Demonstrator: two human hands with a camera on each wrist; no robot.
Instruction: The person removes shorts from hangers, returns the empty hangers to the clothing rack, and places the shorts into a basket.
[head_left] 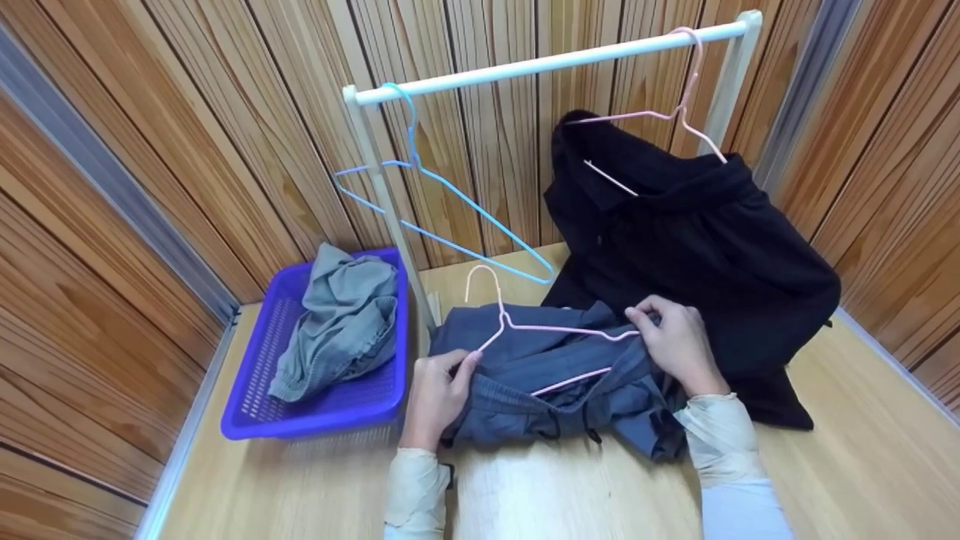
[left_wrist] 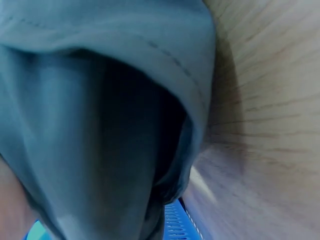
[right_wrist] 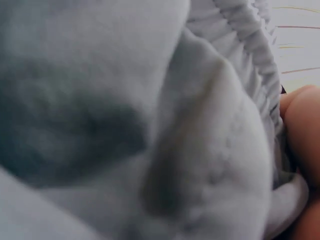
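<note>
Dark grey drawstring bottoms [head_left: 502, 424] with an elastic waistband lie on the table, and a pink hanger [head_left: 559, 328] sits partly inside the waist opening, its hook upward. At the left end of the waistband my left hand [head_left: 436, 394] pinches the cloth beside the hanger's sloping arm. My right hand [head_left: 675, 341] grips the waistband's right end, by the hanger's other tip. Grey cloth [left_wrist: 90, 150] fills most of the left wrist view. In the right wrist view, gathered waistband fabric [right_wrist: 247, 55] runs down to my fingers [right_wrist: 305, 125] at the right edge.
Behind stands a white rack [head_left: 540, 66]. A blue hanger [head_left: 480, 208] hangs bare on its left; black pants [head_left: 697, 247] hang on a pink hanger at right, reaching the table. A purple basket [head_left: 247, 405] at left holds a grey-green garment [head_left: 345, 322]. Wood-patterned walls surround the table.
</note>
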